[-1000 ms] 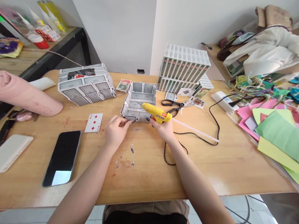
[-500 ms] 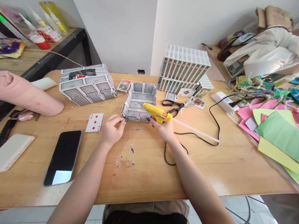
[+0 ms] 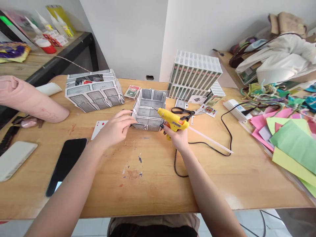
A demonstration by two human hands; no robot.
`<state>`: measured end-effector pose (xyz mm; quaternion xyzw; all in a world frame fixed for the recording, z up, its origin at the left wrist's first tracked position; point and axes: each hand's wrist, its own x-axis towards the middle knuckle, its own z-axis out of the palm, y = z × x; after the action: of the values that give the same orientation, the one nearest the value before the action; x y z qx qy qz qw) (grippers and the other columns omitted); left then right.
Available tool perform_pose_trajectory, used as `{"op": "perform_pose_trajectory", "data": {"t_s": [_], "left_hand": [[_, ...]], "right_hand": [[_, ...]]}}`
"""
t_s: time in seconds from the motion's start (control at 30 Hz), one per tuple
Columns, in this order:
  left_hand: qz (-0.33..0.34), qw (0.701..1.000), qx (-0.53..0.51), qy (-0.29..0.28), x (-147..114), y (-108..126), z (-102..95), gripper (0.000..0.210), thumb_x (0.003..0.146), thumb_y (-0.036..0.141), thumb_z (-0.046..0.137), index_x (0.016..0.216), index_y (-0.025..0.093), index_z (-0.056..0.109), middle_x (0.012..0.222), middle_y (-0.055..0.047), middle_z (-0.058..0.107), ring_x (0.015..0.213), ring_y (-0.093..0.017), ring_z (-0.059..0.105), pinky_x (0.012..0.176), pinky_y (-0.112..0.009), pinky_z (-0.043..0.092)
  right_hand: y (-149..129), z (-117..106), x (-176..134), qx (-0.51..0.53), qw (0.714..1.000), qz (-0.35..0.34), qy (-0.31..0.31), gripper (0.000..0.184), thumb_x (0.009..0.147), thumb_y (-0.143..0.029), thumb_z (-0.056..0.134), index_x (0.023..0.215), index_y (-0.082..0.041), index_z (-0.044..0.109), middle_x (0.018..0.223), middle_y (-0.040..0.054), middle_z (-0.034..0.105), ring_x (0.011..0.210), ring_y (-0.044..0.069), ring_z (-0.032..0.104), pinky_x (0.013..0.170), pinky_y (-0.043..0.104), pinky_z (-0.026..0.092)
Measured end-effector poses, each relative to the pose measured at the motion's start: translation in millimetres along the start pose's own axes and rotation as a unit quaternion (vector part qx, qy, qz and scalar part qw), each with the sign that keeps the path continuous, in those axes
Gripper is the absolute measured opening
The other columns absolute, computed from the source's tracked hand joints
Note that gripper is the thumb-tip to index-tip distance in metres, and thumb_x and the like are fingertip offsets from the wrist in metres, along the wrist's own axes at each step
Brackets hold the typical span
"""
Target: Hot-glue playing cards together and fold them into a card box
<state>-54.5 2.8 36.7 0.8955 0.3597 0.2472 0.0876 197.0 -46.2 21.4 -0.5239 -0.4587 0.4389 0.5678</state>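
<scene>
In the middle of the table sits a small open box made of playing cards (image 3: 149,113), backs facing out. My left hand (image 3: 114,127) is at its left front side, fingers apart and the fingertips at the box's edge. My right hand (image 3: 179,138) grips a yellow hot glue gun (image 3: 172,119). The gun's nozzle points left over the box's right front part, and a clear glue stick (image 3: 211,140) sticks out of its back. A three of diamonds card (image 3: 98,127) lies partly hidden behind my left hand.
A larger card box (image 3: 95,90) stands left, beside a card pack (image 3: 132,92). Stacked packs (image 3: 196,70) stand behind scissors (image 3: 184,112). A phone (image 3: 66,161) and pink roll (image 3: 32,98) lie left. The black cord (image 3: 231,131) leads to a power strip (image 3: 237,110) near coloured paper (image 3: 295,141).
My left hand has gone from a pinch at the box's front corner to spread fingers along its left side. The glue gun has shifted slightly right.
</scene>
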Motion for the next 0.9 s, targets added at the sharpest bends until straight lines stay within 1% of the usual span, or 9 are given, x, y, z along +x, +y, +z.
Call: {"op": "perform_pose_trajectory", "data": {"t_s": [0.1,0.17,0.23,0.33,0.5,0.57,0.7,0.8,0.9], "left_hand": [[0.019,1.0,0.015,-0.013,4,-6,-5.0,0.029,0.087,0.013,0.046,0.095,0.024,0.072,0.101,-0.003,0.072,0.122,-0.023,0.054,0.112,-0.052,0.038],[0.032,0.999,0.018,-0.015,6,-3,-6.3,0.026,0.086,0.015,0.048,0.091,0.024,0.073,0.099,-0.003,0.072,0.119,-0.023,0.057,0.115,-0.054,0.034],[0.04,0.999,0.012,-0.013,7,5,-4.7,0.024,0.086,0.015,0.05,0.089,0.023,0.073,0.096,-0.004,0.073,0.116,-0.022,0.06,0.114,-0.054,0.035],[0.044,0.999,-0.003,-0.002,8,23,3.2,0.021,0.085,0.016,0.053,0.088,0.022,0.072,0.095,-0.005,0.073,0.109,-0.021,0.063,0.112,-0.054,0.039],[0.037,0.999,0.009,0.027,15,45,19.4,0.017,0.084,0.019,0.056,0.089,0.022,0.071,0.09,-0.003,0.073,0.101,-0.02,0.065,0.11,-0.049,0.041],[0.03,0.999,0.032,0.021,18,47,24.1,0.014,0.085,0.022,0.056,0.086,0.021,0.07,0.089,-0.003,0.072,0.102,-0.021,0.064,0.11,-0.049,0.039],[0.028,0.998,0.062,0.012,22,46,34.8,0.018,0.087,0.025,0.053,0.077,0.02,0.066,0.084,-0.004,0.07,0.099,-0.021,0.062,0.112,-0.05,0.034],[0.02,0.996,0.078,0.029,25,50,44.6,0.02,0.087,0.023,0.05,0.073,0.02,0.064,0.077,-0.003,0.067,0.089,-0.02,0.061,0.112,-0.05,0.033],[0.0,0.995,0.096,0.042,28,56,49.8,0.022,0.087,0.022,0.047,0.072,0.02,0.062,0.074,-0.003,0.065,0.083,-0.021,0.059,0.107,-0.05,0.038]], "right_hand": [[-5,-8,1,0.022,0.999,0.005,0.029,0.022,0.064,-0.035,0.075,0.072,-0.019,0.061,0.072,0.0012,0.064,0.058,0.013,0.055,0.054,0.028,0.049],[-10,-14,2,0.022,0.998,0.011,0.054,0.025,0.062,-0.036,0.076,0.075,-0.019,0.062,0.076,0.0023,0.066,0.055,0.012,0.054,0.051,0.028,0.048],[-15,-21,3,0.013,0.997,0.014,0.076,0.026,0.061,-0.036,0.076,0.076,-0.019,0.063,0.076,0.0021,0.066,0.053,0.011,0.054,0.049,0.028,0.047],[-23,-30,5,-0.001,0.996,0.007,0.084,0.025,0.062,-0.035,0.077,0.074,-0.02,0.062,0.071,0.0001,0.063,0.052,0.011,0.053,0.049,0.027,0.046],[-24,-47,2,-0.011,0.997,-0.008,0.081,0.027,0.066,-0.04,0.077,0.075,-0.02,0.06,0.067,0.0003,0.061,0.053,0.012,0.054,0.049,0.026,0.044],[-22,-54,-3,-0.017,0.997,0.002,0.069,0.029,0.069,-0.043,0.075,0.079,-0.019,0.062,0.072,0.0028,0.064,0.054,0.012,0.055,0.05,0.027,0.045],[-22,-67,-17,-0.037,0.999,0.027,0.018,0.03,0.077,-0.048,0.069,0.087,-0.02,0.065,0.084,0.0062,0.07,0.06,0.014,0.059,0.056,0.029,0.05],[-26,-71,-28,-0.088,0.995,0.038,-0.006,0.031,0.078,-0.048,0.069,0.085,-0.018,0.069,0.083,0.0076,0.072,0.064,0.015,0.061,0.058,0.029,0.051],[-31,-71,-35,-0.127,0.991,0.047,-0.004,0.031,0.076,-0.048,0.071,0.081,-0.018,0.071,0.082,0.0083,0.073,0.066,0.017,0.062,0.059,0.029,0.052]]}}
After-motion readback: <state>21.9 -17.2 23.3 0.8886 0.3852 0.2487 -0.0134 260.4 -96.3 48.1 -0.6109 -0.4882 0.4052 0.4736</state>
